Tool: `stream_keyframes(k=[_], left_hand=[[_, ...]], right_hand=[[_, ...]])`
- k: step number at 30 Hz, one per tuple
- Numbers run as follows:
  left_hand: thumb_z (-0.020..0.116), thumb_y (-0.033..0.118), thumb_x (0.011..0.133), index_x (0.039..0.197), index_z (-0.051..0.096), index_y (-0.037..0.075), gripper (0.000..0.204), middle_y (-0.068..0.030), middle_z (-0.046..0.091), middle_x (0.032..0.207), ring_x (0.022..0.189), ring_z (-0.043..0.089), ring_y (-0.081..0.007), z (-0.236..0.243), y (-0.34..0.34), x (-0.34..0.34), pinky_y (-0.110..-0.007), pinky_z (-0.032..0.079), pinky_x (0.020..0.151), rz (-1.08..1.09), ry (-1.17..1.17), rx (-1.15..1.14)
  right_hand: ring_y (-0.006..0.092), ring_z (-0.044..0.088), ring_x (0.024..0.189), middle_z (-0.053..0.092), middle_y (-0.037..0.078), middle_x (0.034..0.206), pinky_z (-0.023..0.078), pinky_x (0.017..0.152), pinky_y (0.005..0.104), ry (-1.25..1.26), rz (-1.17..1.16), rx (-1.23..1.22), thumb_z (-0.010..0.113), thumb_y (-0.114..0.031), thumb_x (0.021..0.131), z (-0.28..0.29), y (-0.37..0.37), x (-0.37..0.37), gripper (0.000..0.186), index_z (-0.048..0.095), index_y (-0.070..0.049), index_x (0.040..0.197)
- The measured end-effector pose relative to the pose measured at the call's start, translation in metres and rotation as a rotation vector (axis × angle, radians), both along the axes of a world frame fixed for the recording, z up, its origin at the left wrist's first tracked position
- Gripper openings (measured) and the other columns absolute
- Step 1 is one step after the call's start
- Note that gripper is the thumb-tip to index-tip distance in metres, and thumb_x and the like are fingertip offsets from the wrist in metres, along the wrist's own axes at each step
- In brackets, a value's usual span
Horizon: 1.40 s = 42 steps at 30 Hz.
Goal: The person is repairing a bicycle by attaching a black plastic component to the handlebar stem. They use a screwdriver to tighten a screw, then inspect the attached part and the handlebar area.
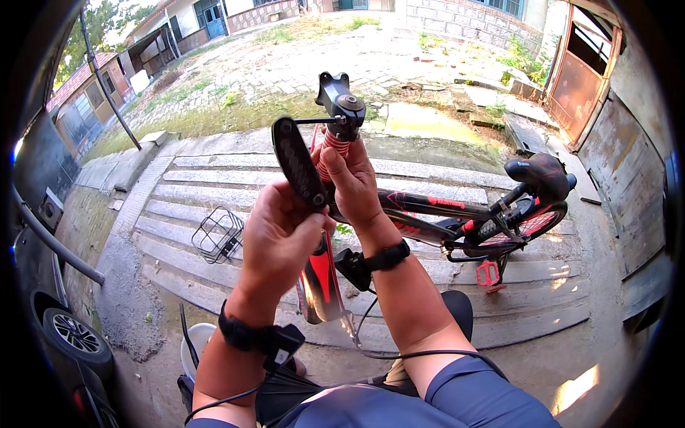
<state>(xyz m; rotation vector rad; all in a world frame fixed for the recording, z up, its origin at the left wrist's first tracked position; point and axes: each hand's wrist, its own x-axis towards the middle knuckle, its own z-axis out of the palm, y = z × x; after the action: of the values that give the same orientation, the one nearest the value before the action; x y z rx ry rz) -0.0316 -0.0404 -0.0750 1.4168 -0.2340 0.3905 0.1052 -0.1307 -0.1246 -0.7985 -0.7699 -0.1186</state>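
left hand (275, 232) pinches the black tool (297, 162), likely stiff, best held low; right hand (355, 187) clasps the red ribbed column (336, 145).

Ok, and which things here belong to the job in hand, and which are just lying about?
In the job:
folding multi-tool, in the left hand, key at the stem
stem, right hand just below it
bicycle

Just about:
wire basket
white container
car wheel
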Motion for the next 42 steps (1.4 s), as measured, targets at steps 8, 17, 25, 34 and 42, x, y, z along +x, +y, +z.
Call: stream_keyframes(k=[8,17,25,34,42], left_hand=[[0.086,0.004,0.078,0.098,0.056,0.004,0.036,-0.0017,0.063,0.085,0.083,0.062,-0.0113,0.027,-0.013,-0.003,-0.025,0.051,0.073,0.388,-0.282,0.406],[0.089,0.025,0.076,0.122,0.062,0.002,0.058,-0.013,0.066,0.118,0.106,0.065,-0.0283,0.111,0.013,0.027,-0.037,0.051,0.093,0.503,-1.002,1.072],[0.07,0.022,0.096,0.113,0.069,0.009,0.021,-0.0045,0.069,0.105,0.09,0.066,-0.0125,0.15,0.011,0.073,-0.026,0.049,0.076,0.283,-0.526,1.028],[0.064,0.026,0.098,0.109,0.067,0.001,0.027,-0.0065,0.068,0.097,0.09,0.066,-0.0147,0.131,0.051,0.128,-0.027,0.057,0.074,-0.119,0.164,0.398],[0.063,0.025,0.094,0.104,0.068,0.007,0.021,-0.0082,0.074,0.09,0.079,0.074,-0.0206,0.075,0.066,0.12,-0.03,0.056,0.054,-0.318,0.354,-0.051]], right_hand=[[0.0061,0.054,0.081,0.061,0.001,0.094,0.045,0.073,0.0226,0.075,0.063,0.07,0.06,-0.019,0.104,-0.001,0.004,0.0,0.016,0.054,-0.009,0.115],[0.0048,0.051,0.081,0.059,-0.002,0.094,0.043,0.074,0.0217,0.022,0.052,0.029,0.06,-0.02,0.104,-0.004,0.004,0.003,0.019,0.054,-0.01,0.118],[0.0044,0.051,0.081,0.06,-0.002,0.094,0.042,0.073,0.0212,-0.009,0.014,0.003,0.062,-0.02,0.103,-0.004,0.003,0.005,0.015,0.055,-0.011,0.113],[0.0036,0.05,0.077,0.06,-0.002,0.091,0.041,0.071,0.0205,-0.013,0.022,-0.002,0.062,-0.019,0.103,-0.002,0.003,0.004,0.015,0.055,-0.01,0.112],[0.003,0.051,0.08,0.062,-0.003,0.096,0.042,0.071,0.0198,0.015,0.04,0.011,0.062,-0.016,0.103,-0.002,0.002,0.004,0.02,0.055,-0.009,0.12]])
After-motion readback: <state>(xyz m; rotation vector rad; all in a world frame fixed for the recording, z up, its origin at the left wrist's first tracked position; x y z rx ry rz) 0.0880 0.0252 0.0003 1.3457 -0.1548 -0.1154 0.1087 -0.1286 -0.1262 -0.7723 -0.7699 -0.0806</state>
